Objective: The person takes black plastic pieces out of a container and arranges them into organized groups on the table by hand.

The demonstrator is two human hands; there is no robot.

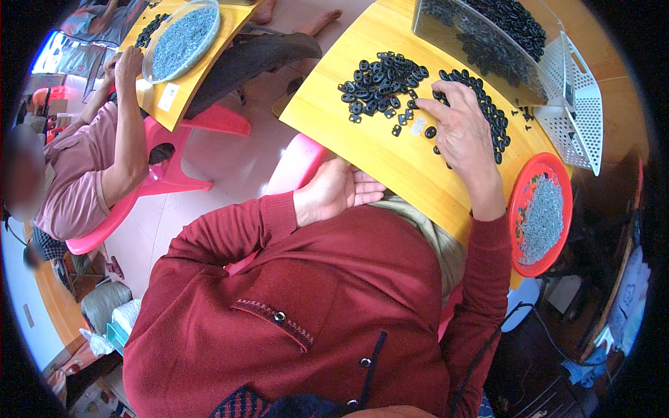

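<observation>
My right hand (461, 125) reaches over the yellow table (348, 139), its thumb and forefinger apart. The thumb tip is at a small black plastic piece (412, 104); whether it touches the piece I cannot tell. To its left lies a heap of black two-holed oval pieces (376, 83). Rounder black oval pieces (496, 125) spread beneath and to the right of this hand. My left hand (341, 187) rests palm up at the table's near edge, fingers stretched out, with nothing visible in it.
A red plate of silvery screws (542, 219) stands at the right. Beyond the pieces is a clear bin of black parts (481, 49) beside a white perforated basket (575, 104). At the left, a co-worker (83, 160) sits at another yellow table with a screw-filled tray (185, 42).
</observation>
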